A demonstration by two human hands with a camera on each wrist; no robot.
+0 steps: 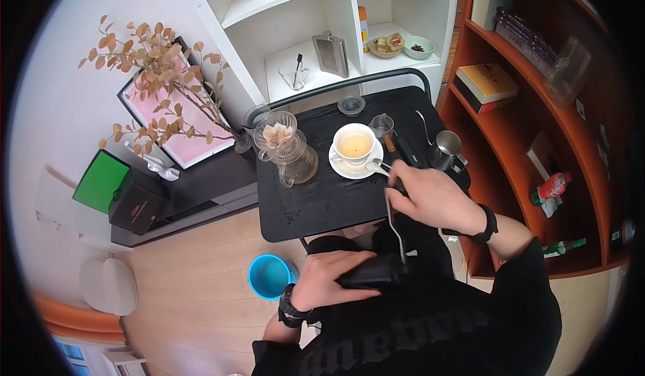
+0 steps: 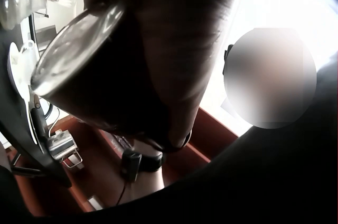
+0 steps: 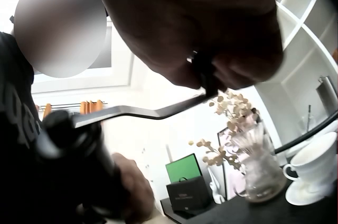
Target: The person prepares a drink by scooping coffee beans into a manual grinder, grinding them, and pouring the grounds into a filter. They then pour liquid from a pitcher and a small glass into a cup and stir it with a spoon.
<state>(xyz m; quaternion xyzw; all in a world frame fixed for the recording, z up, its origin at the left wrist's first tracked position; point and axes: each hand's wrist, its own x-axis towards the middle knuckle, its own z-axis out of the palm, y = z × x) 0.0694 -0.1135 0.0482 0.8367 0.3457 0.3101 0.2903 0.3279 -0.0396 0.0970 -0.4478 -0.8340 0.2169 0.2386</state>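
Observation:
A black hand coffee grinder (image 1: pixel 369 273) lies tilted near the lap, and my left hand (image 1: pixel 322 278) grips its body. From its top a bent metal crank (image 3: pixel 142 112) reaches up to my right hand (image 1: pixel 433 198), whose curled fingers hold the knob end, mostly hidden by them. Beyond the right hand, on the black table (image 1: pixel 316 218), a white cup (image 1: pixel 354 137) of pale yellowish liquid stands on a saucer (image 1: pixel 345 172) with a white spoon (image 1: pixel 379 167). To its left a glass dripper (image 1: pixel 272 149) with a brown paper filter (image 1: pixel 277 134) sits on a glass carafe (image 1: pixel 306 164).
A metal pitcher (image 1: pixel 445 152), a small glass cup (image 1: pixel 381 124) and a grey round lid (image 1: pixel 351 105) are on the table. A blue bucket (image 1: pixel 270 278) stands on the floor at left. The reddish-brown bookcase (image 1: pixel 494 127) closes off the right side; white shelves (image 1: pixel 295 14) rise behind.

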